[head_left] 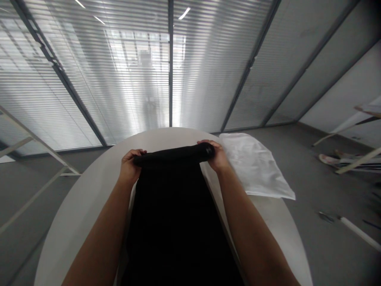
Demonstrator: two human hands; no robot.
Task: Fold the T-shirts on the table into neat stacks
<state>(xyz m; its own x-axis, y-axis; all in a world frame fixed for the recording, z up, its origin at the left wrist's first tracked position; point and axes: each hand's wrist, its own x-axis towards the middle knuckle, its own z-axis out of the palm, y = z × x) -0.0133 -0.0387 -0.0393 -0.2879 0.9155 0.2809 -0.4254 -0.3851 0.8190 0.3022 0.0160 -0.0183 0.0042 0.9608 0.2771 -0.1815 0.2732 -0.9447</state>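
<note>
A long piece of black cloth (175, 222) runs from the bottom edge of the head view towards the far side of a round white table (86, 214). Its far end is rolled or folded over into a thick band. My left hand (130, 165) grips the left end of this roll, fingers wrapped over it. At the right end, my right hand (218, 155) is closed around the roll, with the thumb side hidden behind the cloth. What kind of garment or fabric it is cannot be made out.
A white cloth or bag (253, 165) lies at the table's right, hanging over the edge. Glass partitions with blinds (143, 87) stand behind. A pale metal frame (44, 143) is on the left. On the right floor lie a white rod (360, 233) and other items.
</note>
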